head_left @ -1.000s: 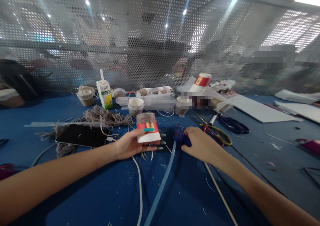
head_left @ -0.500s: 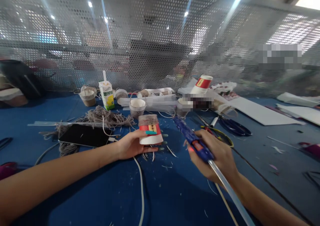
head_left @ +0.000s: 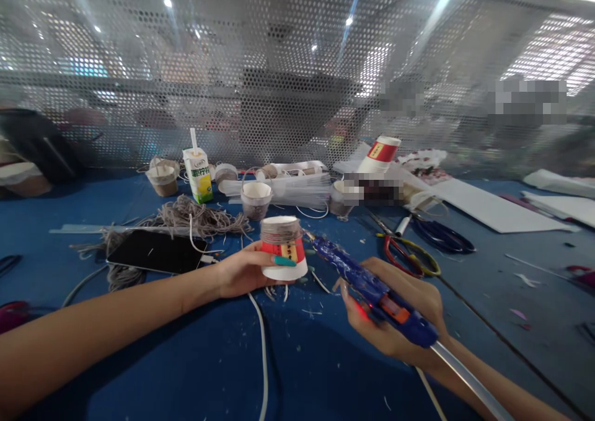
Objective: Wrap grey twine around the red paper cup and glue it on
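My left hand [head_left: 244, 274] is wrapped round an upside-down red and white paper cup [head_left: 282, 248] with twine wound about its upper part, resting on the blue table [head_left: 153, 359]. My right hand [head_left: 400, 312] grips a blue glue gun [head_left: 372, 288] with a clear glue stick sticking out of its back. The gun's nozzle points at the cup's right side, almost touching it. A small red light glows on the gun.
A black phone [head_left: 155, 252] with a white cable and a tangle of twine [head_left: 195, 218] lie to the left. Behind stand a twine-covered cup [head_left: 255, 199], a drink carton [head_left: 198, 173] and clear sticks. Scissors [head_left: 411, 253] lie to the right. A perforated metal screen [head_left: 288, 67] closes the back.
My right hand picked the glue gun up from the table, turned it and brought its nozzle to the cup. My left hand tilted the cup more upright.
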Demonstrator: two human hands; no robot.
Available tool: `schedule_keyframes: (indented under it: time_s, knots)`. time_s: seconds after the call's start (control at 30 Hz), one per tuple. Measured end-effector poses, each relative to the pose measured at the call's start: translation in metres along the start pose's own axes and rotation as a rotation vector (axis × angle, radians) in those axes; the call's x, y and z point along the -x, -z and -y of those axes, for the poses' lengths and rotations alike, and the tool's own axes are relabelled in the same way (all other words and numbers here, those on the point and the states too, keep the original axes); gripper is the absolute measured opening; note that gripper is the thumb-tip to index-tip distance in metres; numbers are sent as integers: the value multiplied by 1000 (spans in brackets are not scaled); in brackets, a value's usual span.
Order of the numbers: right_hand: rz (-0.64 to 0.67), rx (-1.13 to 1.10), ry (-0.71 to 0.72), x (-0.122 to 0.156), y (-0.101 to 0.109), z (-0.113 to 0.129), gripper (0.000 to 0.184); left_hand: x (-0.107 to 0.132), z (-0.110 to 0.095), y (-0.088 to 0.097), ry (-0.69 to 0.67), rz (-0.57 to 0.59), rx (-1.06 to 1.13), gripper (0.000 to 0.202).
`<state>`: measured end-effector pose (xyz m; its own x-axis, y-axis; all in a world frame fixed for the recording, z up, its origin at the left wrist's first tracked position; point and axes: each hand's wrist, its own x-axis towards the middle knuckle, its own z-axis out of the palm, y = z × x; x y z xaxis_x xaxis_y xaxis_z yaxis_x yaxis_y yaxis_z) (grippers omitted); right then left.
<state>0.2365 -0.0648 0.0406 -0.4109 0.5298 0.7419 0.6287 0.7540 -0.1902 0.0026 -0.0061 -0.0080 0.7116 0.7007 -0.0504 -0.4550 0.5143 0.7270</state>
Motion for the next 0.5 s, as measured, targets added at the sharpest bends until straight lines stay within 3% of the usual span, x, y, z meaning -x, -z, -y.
schedule_keyframes:
  time_s: [0.3, 0.5]
  knots:
    - [101, -16, 2, 2, 4, 1, 10, 0, -1, -1, -15, 39, 10, 51]
    - [101, -33, -5, 4, 2, 0, 13, 0, -1, -1, -16, 30, -11, 54]
